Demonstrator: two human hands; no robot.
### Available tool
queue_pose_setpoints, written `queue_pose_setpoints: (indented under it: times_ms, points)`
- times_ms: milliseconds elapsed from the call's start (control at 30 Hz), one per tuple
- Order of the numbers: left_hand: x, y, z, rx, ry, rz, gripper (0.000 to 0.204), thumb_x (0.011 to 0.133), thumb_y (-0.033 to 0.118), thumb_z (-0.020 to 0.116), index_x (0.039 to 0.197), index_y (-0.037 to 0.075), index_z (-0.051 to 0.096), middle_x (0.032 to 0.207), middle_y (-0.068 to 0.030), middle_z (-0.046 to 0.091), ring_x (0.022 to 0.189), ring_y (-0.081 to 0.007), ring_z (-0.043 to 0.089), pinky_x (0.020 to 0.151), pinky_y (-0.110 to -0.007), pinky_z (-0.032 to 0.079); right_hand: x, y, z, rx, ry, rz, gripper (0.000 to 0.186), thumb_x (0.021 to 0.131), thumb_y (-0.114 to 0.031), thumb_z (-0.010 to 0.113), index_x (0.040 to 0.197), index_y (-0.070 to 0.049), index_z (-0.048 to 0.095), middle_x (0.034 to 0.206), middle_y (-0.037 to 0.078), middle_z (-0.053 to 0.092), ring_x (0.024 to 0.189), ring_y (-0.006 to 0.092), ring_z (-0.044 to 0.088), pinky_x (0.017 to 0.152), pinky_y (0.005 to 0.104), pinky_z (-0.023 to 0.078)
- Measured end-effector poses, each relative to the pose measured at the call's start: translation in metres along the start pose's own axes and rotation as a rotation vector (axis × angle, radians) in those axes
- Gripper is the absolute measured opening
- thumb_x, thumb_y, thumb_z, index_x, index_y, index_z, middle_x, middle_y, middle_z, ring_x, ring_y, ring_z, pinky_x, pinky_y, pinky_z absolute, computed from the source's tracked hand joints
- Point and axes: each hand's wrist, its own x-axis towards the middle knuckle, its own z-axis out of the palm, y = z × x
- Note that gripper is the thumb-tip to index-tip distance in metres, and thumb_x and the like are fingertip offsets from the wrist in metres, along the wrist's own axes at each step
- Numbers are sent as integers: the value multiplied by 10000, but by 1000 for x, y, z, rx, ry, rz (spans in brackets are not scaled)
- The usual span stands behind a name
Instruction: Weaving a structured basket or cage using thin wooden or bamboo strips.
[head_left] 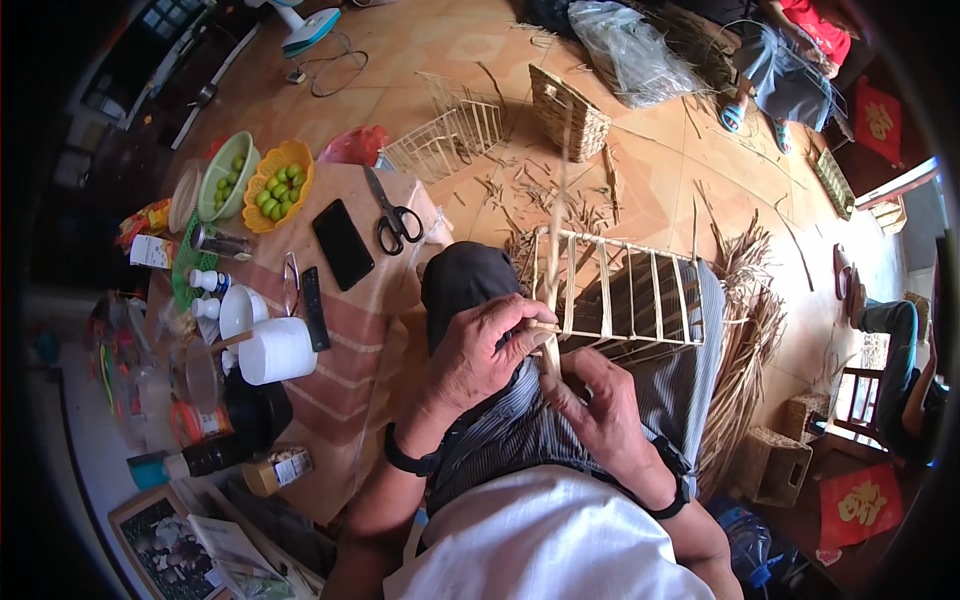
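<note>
Over my lap (490,440), the frame (604,290) blocks a straight sweep, though the gaps between its bars leave a way through. At its near left corner, my left hand (485,350) and right hand (605,400) sit close together, and an upright strip (553,265) bars the way across there. Left of the frame, my left knee (465,285) stands between it and the table (375,310), with open air above. Right of the frame, a straw pile (745,340) crowds the side of my right leg (708,315). Beyond the frame, a low lane over the scraps (580,212) reaches as far as a basket (585,125).
</note>
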Motion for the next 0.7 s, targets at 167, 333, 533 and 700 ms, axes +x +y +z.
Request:
queue_pose_setpoints:
  times_ms: [167,333,533,700]
  points:
    - [-4,-1,5,32,99,57,99,988,105,740,1039,26,708,951,-109,728,843,-272,727,770,-356,556,-1,1,2,63,15,-111,161,1005,-136,755,1010,-5,662,753,83,617,652,209,624,629,332,499]
    - [-1,-5,8,-22,112,61,93,989,106,742,1018,22,712,915,-102,721,803,-250,707,746,-349,547,-17,-7,-14,617,-223,545,296,1114,-273,648,935,-39,620,707,-29,583,608,47,542,558,256,435]
    - [1,-6,10,64,177,150,122,960,65,760,1080,45,753,928,-124,683,787,-303,696,704,-380,545,-23,-1,-31,807,-271,501,229,1108,-260,650,1019,-50,641,734,-1,629,615,88,597,589,233,460]
    - [-13,6,5,347,259,202,246,876,71,826,1119,107,808,1058,-86,636,961,-285,663,808,-404,554,-35,-3,-39,1250,-281,458,278,1129,-263,588,1090,10,623,732,88,676,611,163,669,642,283,542]
